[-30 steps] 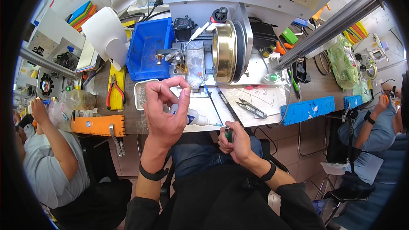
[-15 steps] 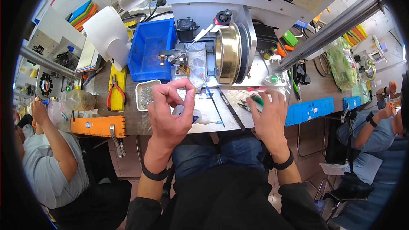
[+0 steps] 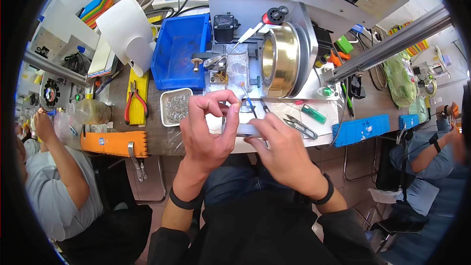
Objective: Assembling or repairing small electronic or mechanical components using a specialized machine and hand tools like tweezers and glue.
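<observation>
My left hand (image 3: pixel 208 130) is raised over the front of the bench, thumb and index fingertip pinched together. Whatever it pinches is too small to name. Close beside it, my right hand (image 3: pixel 287 154) closes its thumb and fingers on a small whitish plastic bottle (image 3: pixel 248 130), partly hidden between the hands. Just beyond them lie a blue thin-handled stick (image 3: pixel 248 99) and a dark pen-like tool, mostly covered by my fingers. Thread snips (image 3: pixel 300 126) and a green-handled tool (image 3: pixel 314 114) lie to the right of my right hand.
A white tray of small metal parts (image 3: pixel 177 107) and a blue bin (image 3: pixel 180 51) stand left. A machine with a brass-coloured wheel (image 3: pixel 280 61) is ahead. Red-handled pliers (image 3: pixel 135 103) lie on a yellow strip. Co-workers sit at both sides, one with an arm (image 3: pixel 54 152) raised at left.
My right hand has moved left to my left hand and taken hold of the bottle that lay on the bench. The snips and green-handled tool are uncovered. The view has shifted slightly.
</observation>
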`<state>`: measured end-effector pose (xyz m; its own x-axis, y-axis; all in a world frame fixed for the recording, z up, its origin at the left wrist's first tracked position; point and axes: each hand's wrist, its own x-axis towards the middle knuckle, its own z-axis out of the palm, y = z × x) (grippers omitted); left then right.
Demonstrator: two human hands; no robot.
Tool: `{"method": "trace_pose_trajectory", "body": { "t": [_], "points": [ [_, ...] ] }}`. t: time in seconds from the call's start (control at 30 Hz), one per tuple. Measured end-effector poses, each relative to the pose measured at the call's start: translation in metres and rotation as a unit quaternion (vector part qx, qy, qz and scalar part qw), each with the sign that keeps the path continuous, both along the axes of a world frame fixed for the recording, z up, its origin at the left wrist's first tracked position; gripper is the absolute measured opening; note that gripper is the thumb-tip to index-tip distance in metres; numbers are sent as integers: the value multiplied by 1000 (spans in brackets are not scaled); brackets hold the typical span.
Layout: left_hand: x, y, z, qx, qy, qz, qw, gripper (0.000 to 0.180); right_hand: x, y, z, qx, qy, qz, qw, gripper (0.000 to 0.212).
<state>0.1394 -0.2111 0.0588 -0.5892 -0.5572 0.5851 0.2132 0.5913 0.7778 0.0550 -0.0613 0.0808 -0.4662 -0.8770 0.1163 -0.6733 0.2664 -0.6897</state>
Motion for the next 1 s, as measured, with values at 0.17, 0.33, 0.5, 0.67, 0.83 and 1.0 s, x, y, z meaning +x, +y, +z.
{"method": "trace_pose_trajectory", "body": {
  "t": [0.17, 0.33, 0.5, 0.67, 0.83, 1.0],
  "points": [
    [1, -6, -7, 113, 8, -44, 993, 32, -14, 40, 7, -157, -75, -161, 971, 13],
    [-3, -9, -8, 160, 26, -78, 984, 33, -15, 47, 33, -316, -232, -195, 899, 54],
    [-1, -10, -12, 187, 24, -86, 978, 35, -23, 20, 19, -275, -247, -130, 920, 78],
    [-1, -12, -14, 180, 31, -95, 979, 36, -33, 8, -6, -304, -199, -158, 918, 85],
    [-3, -14, -18, 155, 37, -99, 982, 37, -36, -1, -10, -343, -143, -197, 907, 70],
    [2, -15, -13, 153, 1, -114, 982, 40, -37, -4, -9, -375, -212, -165, 887, 66]
  ]
}}
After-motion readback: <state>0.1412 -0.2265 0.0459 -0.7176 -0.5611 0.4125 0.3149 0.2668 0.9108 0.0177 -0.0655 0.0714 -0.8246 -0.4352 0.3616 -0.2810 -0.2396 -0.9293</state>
